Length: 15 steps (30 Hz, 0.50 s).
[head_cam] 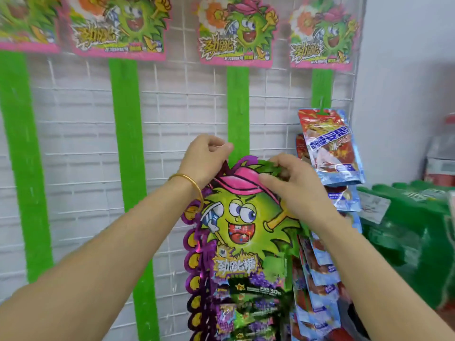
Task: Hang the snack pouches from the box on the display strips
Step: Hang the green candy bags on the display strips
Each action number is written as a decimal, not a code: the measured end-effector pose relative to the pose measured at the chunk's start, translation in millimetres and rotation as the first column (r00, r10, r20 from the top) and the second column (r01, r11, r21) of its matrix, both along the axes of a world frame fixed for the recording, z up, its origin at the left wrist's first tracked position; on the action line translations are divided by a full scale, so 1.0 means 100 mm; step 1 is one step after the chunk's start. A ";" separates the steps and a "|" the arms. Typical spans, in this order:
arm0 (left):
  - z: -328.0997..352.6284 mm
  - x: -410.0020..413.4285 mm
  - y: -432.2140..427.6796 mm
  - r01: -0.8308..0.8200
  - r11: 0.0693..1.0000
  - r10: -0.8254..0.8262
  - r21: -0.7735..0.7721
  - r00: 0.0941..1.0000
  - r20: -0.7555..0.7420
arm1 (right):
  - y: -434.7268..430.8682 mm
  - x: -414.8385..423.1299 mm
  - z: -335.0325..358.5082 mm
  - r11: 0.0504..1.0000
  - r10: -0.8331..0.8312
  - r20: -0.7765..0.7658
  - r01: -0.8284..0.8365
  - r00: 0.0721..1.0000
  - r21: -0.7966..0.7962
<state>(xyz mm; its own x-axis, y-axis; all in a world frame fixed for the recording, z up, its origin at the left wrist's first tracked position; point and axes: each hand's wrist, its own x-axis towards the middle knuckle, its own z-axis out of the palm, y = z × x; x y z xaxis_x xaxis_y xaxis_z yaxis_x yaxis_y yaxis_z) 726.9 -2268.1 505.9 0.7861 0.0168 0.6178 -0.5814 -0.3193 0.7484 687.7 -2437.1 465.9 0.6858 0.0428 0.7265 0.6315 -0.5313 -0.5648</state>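
Snack pouch (pixel 242 225) with the green cartoon face lies against the display strip (pixel 238 107). The left hand (pixel 205 156) pinches its top-left edge and the right hand (pixel 290 183) grips its top-right. Hanging looks under way: next, its top hole must catch a hook just above the fingers.

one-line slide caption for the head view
The left hand and right hand hold the top of a green snack pouch against a green display strip on a wire grid, beside red-and-blue pouches.
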 end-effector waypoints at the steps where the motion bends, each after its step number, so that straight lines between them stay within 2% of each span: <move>1: 0.04 0.01 -0.02 -0.011 0.999 0.011 0.031 1.000 0.007 | 0.03 0.04 0.05 0.999 -0.034 0.014 0.034 0.999 -0.008; 5: 0.15 0.03 -0.03 -0.025 0.997 0.029 0.070 0.997 -0.065 | 0.17 0.11 0.22 0.973 -0.219 0.041 0.221 0.975 -0.058; 9: 0.20 0.03 -0.09 0.048 0.999 -0.049 -0.011 0.989 -0.140 | 0.20 0.13 0.32 0.903 -0.404 0.059 0.408 0.913 -0.135; 15: 0.21 0.06 -0.15 -0.023 0.999 0.018 -0.030 0.984 -0.176 | 0.23 0.25 0.31 0.821 -0.490 0.194 0.525 0.850 -0.224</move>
